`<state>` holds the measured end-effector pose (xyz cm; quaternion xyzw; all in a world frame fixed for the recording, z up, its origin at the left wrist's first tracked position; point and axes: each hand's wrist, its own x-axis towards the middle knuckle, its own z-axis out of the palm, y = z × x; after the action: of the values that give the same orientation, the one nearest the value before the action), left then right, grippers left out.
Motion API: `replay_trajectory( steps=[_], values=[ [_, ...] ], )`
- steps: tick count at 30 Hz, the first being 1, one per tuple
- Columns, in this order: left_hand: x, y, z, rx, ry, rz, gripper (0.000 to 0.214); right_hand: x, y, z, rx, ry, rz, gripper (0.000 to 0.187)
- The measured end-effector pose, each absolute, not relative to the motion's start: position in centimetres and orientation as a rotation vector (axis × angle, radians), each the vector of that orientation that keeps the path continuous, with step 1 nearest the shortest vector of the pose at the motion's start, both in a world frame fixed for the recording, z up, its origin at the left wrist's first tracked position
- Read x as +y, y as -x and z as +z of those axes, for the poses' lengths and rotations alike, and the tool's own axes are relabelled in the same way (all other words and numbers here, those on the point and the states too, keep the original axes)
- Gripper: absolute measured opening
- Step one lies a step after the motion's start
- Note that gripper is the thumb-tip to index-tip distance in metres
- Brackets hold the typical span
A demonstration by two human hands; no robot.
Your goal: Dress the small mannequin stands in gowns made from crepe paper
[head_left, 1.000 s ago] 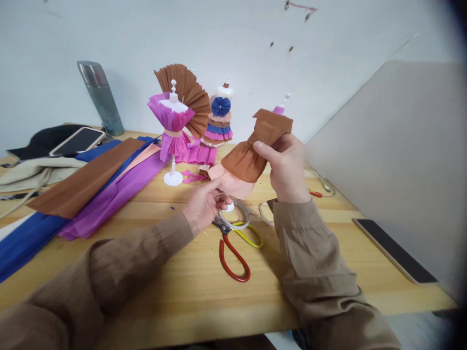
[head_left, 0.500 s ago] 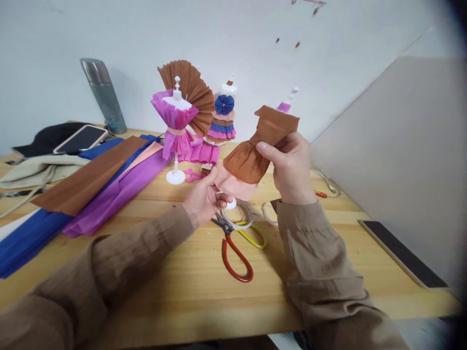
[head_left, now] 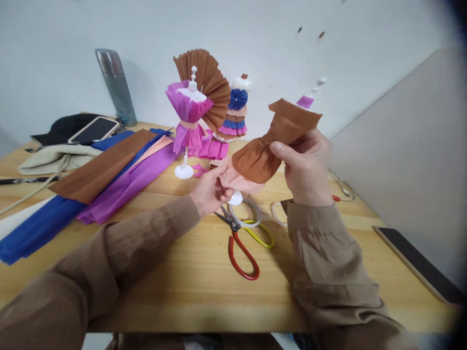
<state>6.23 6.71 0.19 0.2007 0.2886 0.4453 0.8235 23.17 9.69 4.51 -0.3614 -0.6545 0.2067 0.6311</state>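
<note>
Head view: the right hand (head_left: 310,165), fingers closed, gripped the brown dress (head_left: 257,158) at its waist, right of frame centre. The left hand (head_left: 209,190) pinched the pink underskirt (head_left: 241,180), presumably to steady the tilted piece above the scissors (head_left: 245,257).

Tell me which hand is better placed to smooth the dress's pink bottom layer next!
Probably the left hand: it is right at the edge of the pink layer. The right hand grips the brown dress higher up, around its waist.
</note>
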Motion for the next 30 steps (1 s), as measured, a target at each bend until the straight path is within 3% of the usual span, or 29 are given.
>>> replay_trajectory(
  steps=[14,23,30],
  values=[
    [6.5,-5.6,-0.7,0.874,-0.454,0.871,0.052,12.1,-25.2,3.5,-1.398,0.998,0.243,0.022],
    [2.8,-6.9,-1.3,0.659,-0.742,0.701,0.042,14.5,-26.5,1.6,-1.376,1.029,0.251,0.021],
    [1.1,-7.0,-1.4,0.568,-1.053,0.492,0.037,13.9,-26.6,1.8,-1.453,1.082,0.42,0.034]
  ],
)
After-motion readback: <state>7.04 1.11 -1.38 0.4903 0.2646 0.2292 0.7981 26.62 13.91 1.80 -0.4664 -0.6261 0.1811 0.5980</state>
